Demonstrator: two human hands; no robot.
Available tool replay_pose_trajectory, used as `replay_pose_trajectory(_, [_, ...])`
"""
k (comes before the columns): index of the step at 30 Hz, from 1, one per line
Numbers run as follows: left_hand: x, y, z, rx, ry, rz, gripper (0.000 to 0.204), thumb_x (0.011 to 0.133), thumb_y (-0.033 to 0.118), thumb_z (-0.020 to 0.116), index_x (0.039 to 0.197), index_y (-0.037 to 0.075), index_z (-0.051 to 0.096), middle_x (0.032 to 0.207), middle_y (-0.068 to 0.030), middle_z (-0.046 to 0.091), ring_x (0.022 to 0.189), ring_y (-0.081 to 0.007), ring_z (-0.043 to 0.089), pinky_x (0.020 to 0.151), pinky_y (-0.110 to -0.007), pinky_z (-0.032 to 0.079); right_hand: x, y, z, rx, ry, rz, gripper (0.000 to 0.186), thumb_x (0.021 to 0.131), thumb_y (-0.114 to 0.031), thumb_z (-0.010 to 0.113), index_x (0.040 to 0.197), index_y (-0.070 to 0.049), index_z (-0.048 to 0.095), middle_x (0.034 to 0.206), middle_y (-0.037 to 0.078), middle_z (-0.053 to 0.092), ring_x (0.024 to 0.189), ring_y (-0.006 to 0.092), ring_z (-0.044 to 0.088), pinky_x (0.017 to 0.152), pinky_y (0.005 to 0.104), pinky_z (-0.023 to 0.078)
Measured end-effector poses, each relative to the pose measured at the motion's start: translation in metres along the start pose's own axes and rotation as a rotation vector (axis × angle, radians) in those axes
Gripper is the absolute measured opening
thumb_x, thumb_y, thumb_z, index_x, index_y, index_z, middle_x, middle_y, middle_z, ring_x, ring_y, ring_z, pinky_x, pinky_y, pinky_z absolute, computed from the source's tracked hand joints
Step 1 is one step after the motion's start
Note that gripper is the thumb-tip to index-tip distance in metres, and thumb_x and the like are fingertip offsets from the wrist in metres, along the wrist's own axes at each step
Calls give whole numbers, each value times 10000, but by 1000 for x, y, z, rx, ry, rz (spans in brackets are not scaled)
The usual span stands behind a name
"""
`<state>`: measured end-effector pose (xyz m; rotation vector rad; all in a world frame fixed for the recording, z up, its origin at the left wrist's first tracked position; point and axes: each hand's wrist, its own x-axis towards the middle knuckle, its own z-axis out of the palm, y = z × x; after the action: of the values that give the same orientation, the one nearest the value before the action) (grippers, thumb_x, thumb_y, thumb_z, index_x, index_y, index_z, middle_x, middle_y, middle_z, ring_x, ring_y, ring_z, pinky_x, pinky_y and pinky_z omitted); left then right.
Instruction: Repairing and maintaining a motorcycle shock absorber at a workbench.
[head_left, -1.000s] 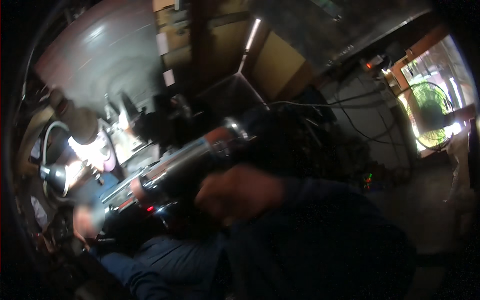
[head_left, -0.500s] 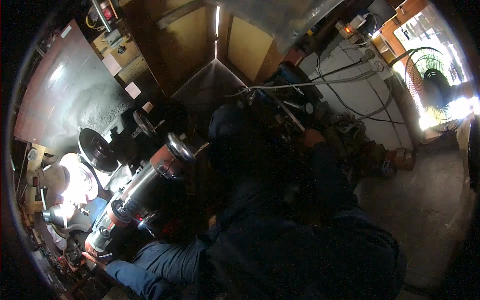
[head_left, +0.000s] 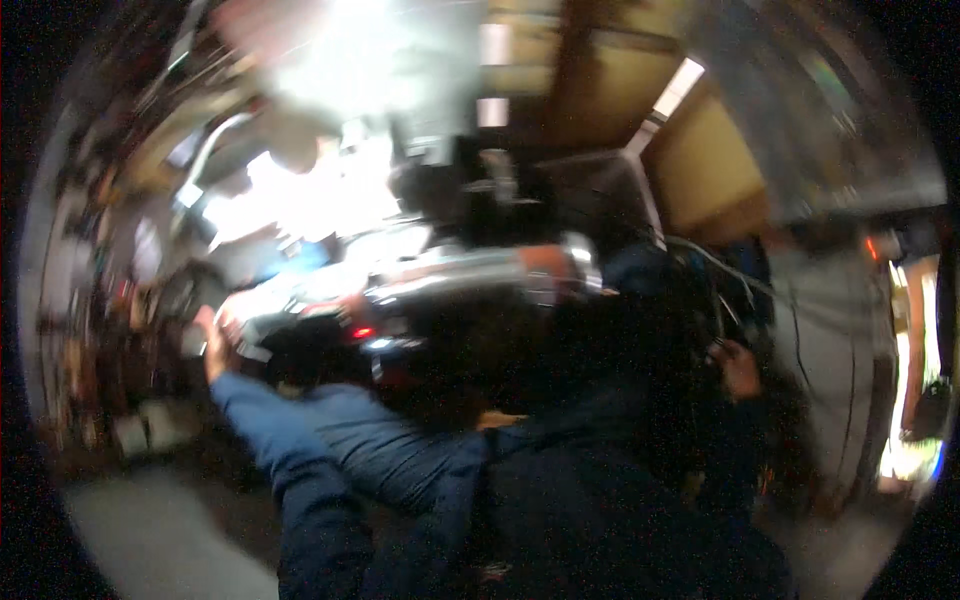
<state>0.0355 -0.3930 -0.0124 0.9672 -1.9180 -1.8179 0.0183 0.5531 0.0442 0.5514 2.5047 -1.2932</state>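
Motion blurs much of the picture. My left hand [head_left: 215,345] is at the left end of a long lathe-like machine [head_left: 450,280], its fingers stretched and apart by the rounded end. Whether it touches the metal there is too smeared to tell. The machine has a shiny metal cylinder with a reddish band and a bright round rim at its right end. Off to the right, my right hand [head_left: 738,368] is closed around the near end of a thin metal rod [head_left: 726,310]. Dark blue sleeves cover both arms, and the rod's far end is lost among dark parts.
Glaring lamp light [head_left: 310,200] washes out the area behind the machine. Wooden panels [head_left: 700,170] stand at the back right, beside a bright gap. Loose cables [head_left: 720,265] hang near a pale box-like surface [head_left: 830,350]. Blurred clutter [head_left: 110,300] lines the left side.
The view has swung left, so the machine now lies nearly level and the scene sits farther right. My left hand stays by the machine's end, and my right hand by the rod.
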Motion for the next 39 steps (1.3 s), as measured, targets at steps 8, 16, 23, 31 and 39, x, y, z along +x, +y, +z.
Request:
replay_pose_trajectory(8, [-40,4,17,-678,-286,544,471,910,98,417,1350,-62,370,1440,-220,366,1354,-354,328,1129,-446,249,-69,-350,151,-90,-575,-685,378,807,-246,710,1112,-50,603,969,57,643,868,139,592,781,291,476])
replay_pose_trajectory(16, [-29,31,31,-582,97,32,607,871,514,575,1283,76,492,1202,-30,584,1007,-133,561,831,-247,391,-58,-460,397,-525,-932,-1249,272,798,-259,711,936,-31,657,874,97,664,826,200,630,734,313,502])
replay_pose_trajectory(23, [-14,21,13,-691,84,59,509,839,431,646,1181,66,555,1096,-47,613,947,-151,579,802,-283,424,-48,-465,450,-1008,-942,-1064,337,755,-319,743,905,-32,648,838,108,640,788,206,624,679,331,499])
replay_pose_trajectory(31, [3,26,31,-646,-75,145,499,921,427,536,1206,18,499,1175,-120,589,1037,-211,568,885,-357,466,-42,-457,448,-1223,-826,-1180,401,803,-368,709,952,-4,632,885,148,650,796,250,637,696,380,519])
replay_pose_trajectory(39, [13,37,26,-818,-361,220,701,946,583,316,1221,-38,492,1284,-206,538,1192,-313,523,994,-412,417,-35,-450,437,-985,-812,-1181,367,763,-346,737,891,-19,632,825,127,637,746,232,626,669,353,498])
